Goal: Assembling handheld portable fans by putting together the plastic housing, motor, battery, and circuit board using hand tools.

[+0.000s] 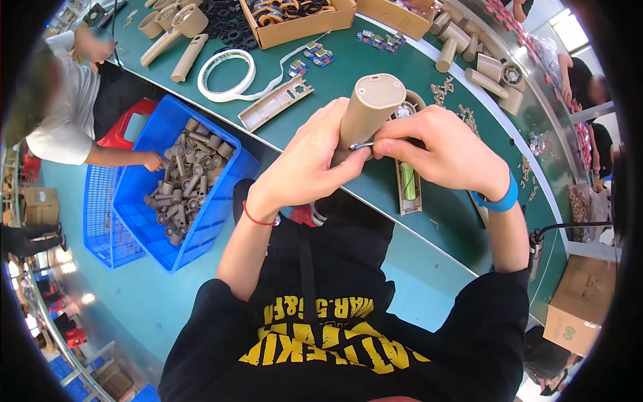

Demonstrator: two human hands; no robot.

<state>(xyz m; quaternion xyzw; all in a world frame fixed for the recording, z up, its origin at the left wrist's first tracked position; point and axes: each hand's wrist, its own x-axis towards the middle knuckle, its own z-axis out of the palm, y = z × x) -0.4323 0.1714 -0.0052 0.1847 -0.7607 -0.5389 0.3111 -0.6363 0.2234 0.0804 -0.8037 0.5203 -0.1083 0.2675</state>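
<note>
My left hand (pixel 311 157) is wrapped round a beige plastic fan-type housing (pixel 372 97), its rounded end tilted up toward me. With thumb and fingers pinched, my right hand (pixel 429 144) holds a small shiny metal piece (pixel 362 145) against the side of that housing. Most of the metal piece is covered by the fingers, so its kind does not show. Just below my right hand lies an open beige handle half with a green battery cell (pixel 408 181) in it. Left of my hands rests an empty beige half shell (pixel 276 102).
A white tape roll (pixel 226 75), circuit boards (pixel 315 56) and a cardboard box of wound parts (pixel 305 30) sit on the green table. Beige housings (pixel 454 45) stand at the far right. A blue crate (pixel 221 201) of beige parts is at left, with another person's hand (pixel 153 161) at it.
</note>
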